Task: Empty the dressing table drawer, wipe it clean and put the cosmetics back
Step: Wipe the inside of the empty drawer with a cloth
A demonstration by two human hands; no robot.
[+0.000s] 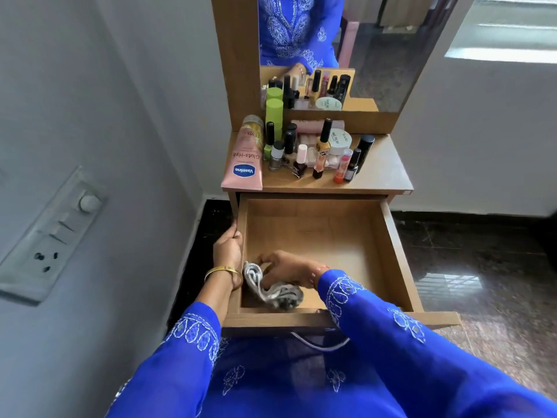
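Note:
The wooden drawer (394,245) of the dressing table is pulled out wide, and only a cloth lies inside it. My right hand (286,268) reaches into the near left corner and grips a crumpled grey-white cloth (278,292) against the drawer floor. My left hand (227,247) holds the drawer's left wall from outside, thumb over the rim. On the tabletop (382,173) stand several cosmetics: a pink Vaseline tube (244,164), a green bottle (273,116), nail polish bottles (321,155), a white jar (340,141).
A mirror (376,49) rises behind the tabletop. The grey wall on the left carries a switch and socket panel (51,233). Dark glossy floor lies right of the drawer. My blue embroidered sleeves and dress fill the bottom of the view.

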